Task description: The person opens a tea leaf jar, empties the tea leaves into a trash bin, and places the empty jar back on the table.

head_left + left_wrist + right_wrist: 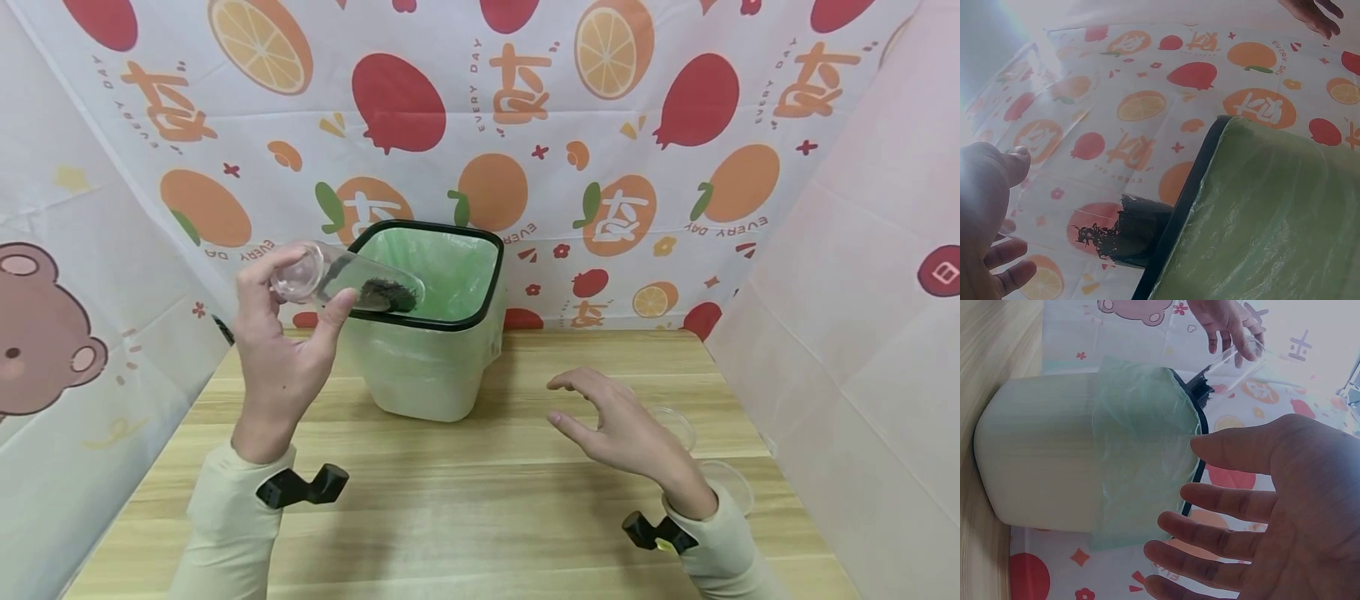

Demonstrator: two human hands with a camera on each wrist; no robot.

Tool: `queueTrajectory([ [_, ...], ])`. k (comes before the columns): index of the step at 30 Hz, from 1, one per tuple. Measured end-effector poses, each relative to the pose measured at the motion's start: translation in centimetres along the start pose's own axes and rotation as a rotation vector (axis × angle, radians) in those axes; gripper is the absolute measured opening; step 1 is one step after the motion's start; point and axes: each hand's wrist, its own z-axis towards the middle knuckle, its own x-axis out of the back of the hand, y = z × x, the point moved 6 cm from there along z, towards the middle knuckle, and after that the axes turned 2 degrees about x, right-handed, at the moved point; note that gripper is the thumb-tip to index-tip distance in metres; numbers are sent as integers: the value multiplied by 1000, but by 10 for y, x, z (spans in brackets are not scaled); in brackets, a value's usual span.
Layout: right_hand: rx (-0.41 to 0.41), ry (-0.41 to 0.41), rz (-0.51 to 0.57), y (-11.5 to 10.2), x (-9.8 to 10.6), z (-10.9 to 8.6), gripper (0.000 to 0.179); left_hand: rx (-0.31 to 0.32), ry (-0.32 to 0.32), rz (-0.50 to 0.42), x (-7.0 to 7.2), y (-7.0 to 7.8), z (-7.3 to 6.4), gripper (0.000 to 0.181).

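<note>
My left hand [281, 362] grips a clear plastic cup [348, 273] near its base, fingers and thumb around it. The cup is tipped onto its side, its mouth over the near left rim of the bin [423, 367]. Dark shreds [387, 296], resembling tea leaves, lie in the cup's mouth end; in the left wrist view the dark shreds [1129, 231] show beside the black rim. A thin green bag [450, 262] lines the bin. My right hand [622, 425] hovers over the table to the bin's right, fingers spread and holding nothing, as the right wrist view also shows.
Clear round lids [675, 427] lie on the wooden table [465, 500], partly behind my right hand and forearm. A fruit-print cloth [555, 167] hangs right behind the bin, with more cloth at both sides. Black wrist cameras [303, 487] sit on both sleeves.
</note>
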Motion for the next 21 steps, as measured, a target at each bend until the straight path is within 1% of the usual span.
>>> queueTrajectory([
  [6, -8, -3, 12, 1, -1, 0, 35, 7, -7, 40, -1, -1, 3, 56],
  [12, -14, -2, 20, 1, 0, -1, 35, 22, -6, 61, -3, -1, 4, 58],
  [21, -5, 11, 22, 0, 2, 2, 37, 9, -17, 67, -7, -1, 5, 59],
])
